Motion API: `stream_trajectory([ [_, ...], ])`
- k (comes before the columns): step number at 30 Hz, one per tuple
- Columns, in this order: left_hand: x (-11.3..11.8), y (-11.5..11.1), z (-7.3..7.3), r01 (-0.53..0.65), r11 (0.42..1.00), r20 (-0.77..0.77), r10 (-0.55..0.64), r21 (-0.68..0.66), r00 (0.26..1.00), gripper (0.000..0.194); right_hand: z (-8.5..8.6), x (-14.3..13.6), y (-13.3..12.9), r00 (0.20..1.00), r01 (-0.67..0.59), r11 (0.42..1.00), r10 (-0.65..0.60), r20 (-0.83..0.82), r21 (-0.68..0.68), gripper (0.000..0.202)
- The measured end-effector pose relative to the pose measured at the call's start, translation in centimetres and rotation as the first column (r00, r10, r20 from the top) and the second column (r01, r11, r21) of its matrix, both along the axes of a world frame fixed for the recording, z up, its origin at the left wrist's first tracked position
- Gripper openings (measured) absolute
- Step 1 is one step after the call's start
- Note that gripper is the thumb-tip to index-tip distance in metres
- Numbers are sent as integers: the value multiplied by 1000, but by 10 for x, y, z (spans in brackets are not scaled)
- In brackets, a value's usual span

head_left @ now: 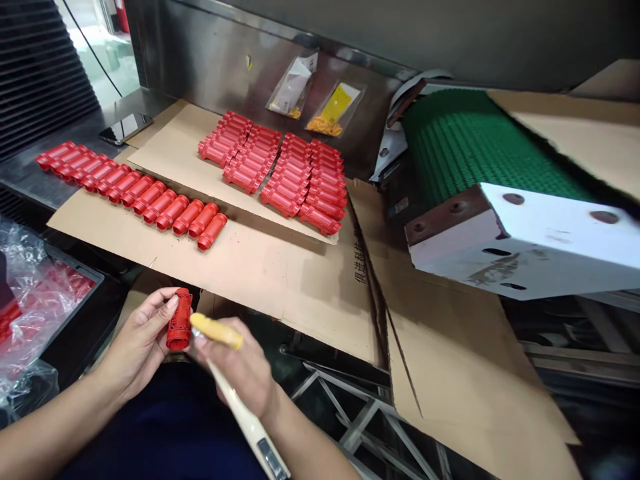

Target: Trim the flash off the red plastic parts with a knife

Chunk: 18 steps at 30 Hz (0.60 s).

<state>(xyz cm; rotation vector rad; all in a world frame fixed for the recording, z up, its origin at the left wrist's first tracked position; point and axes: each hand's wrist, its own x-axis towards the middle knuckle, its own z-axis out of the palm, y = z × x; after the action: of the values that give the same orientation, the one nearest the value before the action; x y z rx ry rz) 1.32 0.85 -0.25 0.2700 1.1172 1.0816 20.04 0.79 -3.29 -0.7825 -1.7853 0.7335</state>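
My left hand (pixel 145 330) holds a red ribbed plastic tube (pixel 179 320) upright between thumb and fingers, its open end facing down toward me. Close beside it on the right is my right hand (pixel 240 363), slightly blurred, with a yellow finger cot (pixel 217 330) over one finger. Its fingers are closed around a slim cream-handled tool (pixel 245 417) with a dark inset near the lower end. The working tip is too hidden and blurred to make out. I cannot tell whether it touches the tube.
Red tubes (pixel 160 200) line the cardboard (pixel 260 273); several more rows (pixel 290 167) lie behind. Two plastic bags (pixel 336 110) lean on the metal back wall, and a phone (pixel 125 128) lies left. A green conveyor belt (pixel 480 147) rises right. Plastic-lined crate (pixel 75 273) stands lower left.
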Motion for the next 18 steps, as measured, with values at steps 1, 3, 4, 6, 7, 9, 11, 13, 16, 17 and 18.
stream_trajectory([
  [1, 0, 0, 0, -2, 1000, 1, 2, 1, 1000, 60, -1, -1, 0, 991, 113, 993, -115, -68, -31, 19],
  [3, 0, -1, -1, -9, 999, -12, 9, 37, 1000, 57, -1, -2, -1, 938, 290, 944, -313, -152, -155, 20],
  [4, -1, -1, -3, -16, 997, -28, 18, 78, 999, 53, 0, -3, -1, 917, 325, 922, -361, -167, -210, 18],
  [6, -2, -4, -6, -16, 981, -77, 32, 192, 997, 40, 2, -5, -3, 940, 261, 932, -305, -154, -251, 17],
  [7, -2, -6, -7, -5, 968, -118, 35, 250, 992, 34, 4, -7, -5, 960, 202, 949, -240, -141, -242, 18],
  [9, -4, -9, -8, 40, 939, -218, 38, 342, 975, 25, 6, -10, -7, 980, 124, 968, -154, -124, -220, 22],
  [11, -5, -12, -8, 94, 912, -308, 38, 401, 951, 19, 7, -13, -9, 985, 101, 980, -123, -118, -173, 25],
  [13, -5, -14, -6, 125, 887, -351, 44, 444, 935, 15, 8, -14, -9, 989, 91, 990, -102, -110, -104, 29],
  [16, -4, -14, -5, 151, 867, -361, 35, 475, 932, 12, 10, -15, -7, 991, 88, 996, -89, -104, -21, 33],
  [17, -3, -13, -4, 155, 865, -362, 32, 477, 932, 12, 11, -15, -6, 990, 89, 996, -89, -105, -5, 33],
  [18, -3, -13, -5, 155, 864, -363, 34, 478, 931, 12, 11, -15, -6, 990, 92, 996, -90, -107, 7, 33],
])
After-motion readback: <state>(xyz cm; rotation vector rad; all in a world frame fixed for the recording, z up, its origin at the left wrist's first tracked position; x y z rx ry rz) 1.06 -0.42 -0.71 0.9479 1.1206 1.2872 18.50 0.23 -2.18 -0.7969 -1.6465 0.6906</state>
